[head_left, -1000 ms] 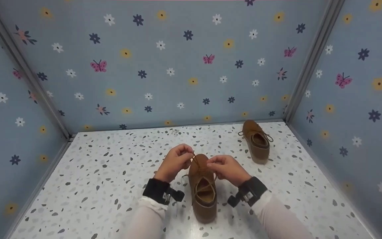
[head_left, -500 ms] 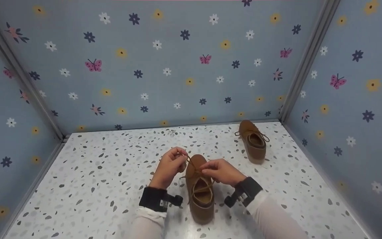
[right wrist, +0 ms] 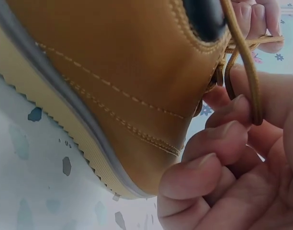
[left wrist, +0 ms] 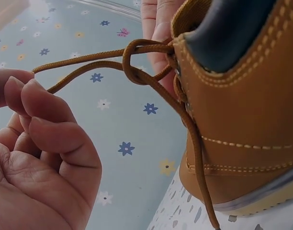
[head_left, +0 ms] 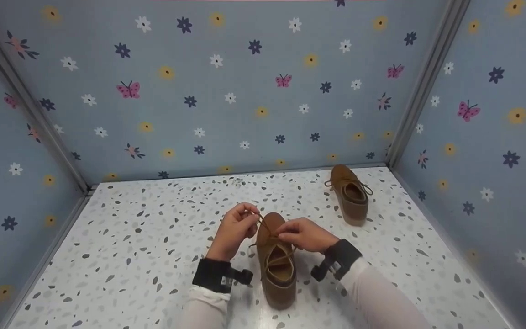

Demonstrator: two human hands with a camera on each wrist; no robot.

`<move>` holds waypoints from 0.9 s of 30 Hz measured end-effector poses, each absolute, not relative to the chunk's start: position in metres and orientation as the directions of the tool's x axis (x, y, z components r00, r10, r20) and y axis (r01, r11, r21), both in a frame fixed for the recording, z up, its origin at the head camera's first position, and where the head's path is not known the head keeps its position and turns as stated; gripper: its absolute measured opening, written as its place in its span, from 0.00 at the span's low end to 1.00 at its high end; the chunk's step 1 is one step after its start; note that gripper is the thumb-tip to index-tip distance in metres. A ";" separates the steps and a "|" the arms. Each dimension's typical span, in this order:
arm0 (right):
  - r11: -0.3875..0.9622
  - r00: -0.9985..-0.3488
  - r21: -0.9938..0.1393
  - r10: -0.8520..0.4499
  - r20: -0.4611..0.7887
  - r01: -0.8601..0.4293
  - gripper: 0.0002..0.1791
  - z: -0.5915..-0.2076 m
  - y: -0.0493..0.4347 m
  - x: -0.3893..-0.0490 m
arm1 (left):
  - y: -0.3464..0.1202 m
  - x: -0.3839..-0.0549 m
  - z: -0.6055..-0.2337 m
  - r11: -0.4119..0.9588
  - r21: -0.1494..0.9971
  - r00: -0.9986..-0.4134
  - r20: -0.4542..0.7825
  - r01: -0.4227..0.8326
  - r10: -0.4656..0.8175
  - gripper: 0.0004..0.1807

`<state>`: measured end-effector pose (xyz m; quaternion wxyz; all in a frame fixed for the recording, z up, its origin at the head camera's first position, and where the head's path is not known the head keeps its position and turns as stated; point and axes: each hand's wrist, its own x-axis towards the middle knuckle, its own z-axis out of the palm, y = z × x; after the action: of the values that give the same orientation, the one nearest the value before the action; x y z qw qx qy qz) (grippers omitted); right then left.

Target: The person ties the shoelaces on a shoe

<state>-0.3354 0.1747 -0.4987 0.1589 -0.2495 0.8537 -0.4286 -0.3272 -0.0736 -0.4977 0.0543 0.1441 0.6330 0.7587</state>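
Note:
A tan lace-up shoe (head_left: 280, 294) stands on the speckled floor between the hands, toe pointing away. My left hand (head_left: 234, 232) pinches a doubled length of its brown shoelace (left wrist: 197, 153) and holds it taut off to the left of the tongue. Close to the eyelets, the lace crosses in a loose loop, and one free end hangs down the shoe's side. My right hand (head_left: 307, 235) is at the front of the lacing, thumb and forefinger pinching the lace near the crossing. In the right wrist view another strand hangs across the thumb. The exact pinch points are partly hidden.
A second tan shoe (head_left: 354, 212), its lace tied in a bow, stands farther back to the right. Blue flowered panels (head_left: 226, 114) enclose the white speckled floor (head_left: 153, 256) at the back and both sides. Black camera straps circle both wrists.
My right hand has moved left and slightly nearer, onto the lace crossing. My left hand has shifted slightly left with its lace, which looks tighter. The last half second shows hardly any movement.

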 end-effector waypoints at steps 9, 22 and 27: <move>0.506 -0.811 -0.803 -0.583 -0.049 -0.315 0.08 -0.496 0.173 -0.337 | -0.074 -0.328 -0.498 -0.140 0.984 -0.967 0.136 0.108 0.214 0.06; 0.487 -0.795 -0.813 -0.604 -0.049 -0.320 0.13 -0.500 0.174 -0.339 | -0.077 -0.328 -0.497 0.020 0.994 -0.981 0.104 0.109 0.161 0.04; 0.480 -0.794 -0.827 -0.604 -0.071 -0.292 0.12 -0.500 0.178 -0.341 | -0.080 -0.328 -0.497 0.030 0.994 -0.979 0.099 0.106 0.179 0.05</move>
<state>-0.3414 0.1780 -0.4998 0.1795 -0.2662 0.8414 -0.4347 -0.3275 -0.0800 -0.4971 0.0265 0.0993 0.7170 0.6894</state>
